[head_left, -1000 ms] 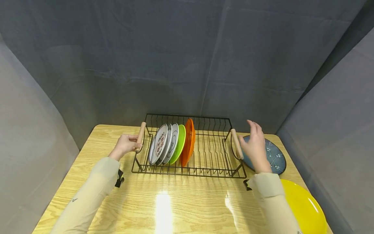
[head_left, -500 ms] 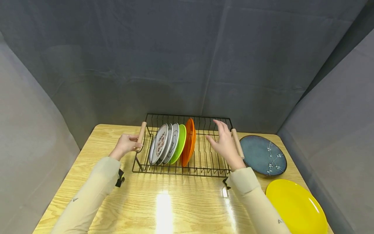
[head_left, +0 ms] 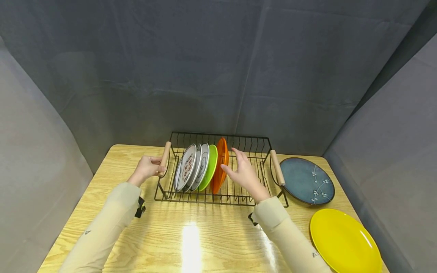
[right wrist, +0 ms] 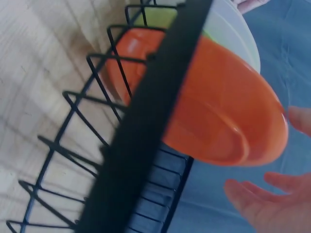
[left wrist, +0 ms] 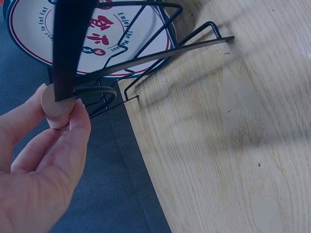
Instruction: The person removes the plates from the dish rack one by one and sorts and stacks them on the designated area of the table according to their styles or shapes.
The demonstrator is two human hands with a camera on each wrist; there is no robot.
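Note:
My left hand (head_left: 147,169) grips the left wooden handle (head_left: 165,158) of a black wire dish rack (head_left: 259,206); in the left wrist view the thumb and fingers close round the handle's end. An orange plate (head_left: 219,170) stands on edge in the rack. Close to its right side is my right hand (head_left: 246,175), fingers spread and holding nothing. In the right wrist view, the thumb (right wrist: 300,120) is right at the orange rim and the other fingers are apart from it. Left of it, a lime green plate (head_left: 211,167) and several white patterned plates (head_left: 186,167) lean together.
On the table (head_left: 157,242), right of the rack, lie a dark blue plate (head_left: 300,178) with a white floral pattern and a large yellow plate (head_left: 345,240). The rack's right wooden handle (head_left: 277,167) is near the blue plate. Grey cloth walls (head_left: 218,76) surround the table.
My right hand has moved left, from beside the rack's right handle and the blue plate, across the rack to the orange plate. The left hand has stayed on its handle.

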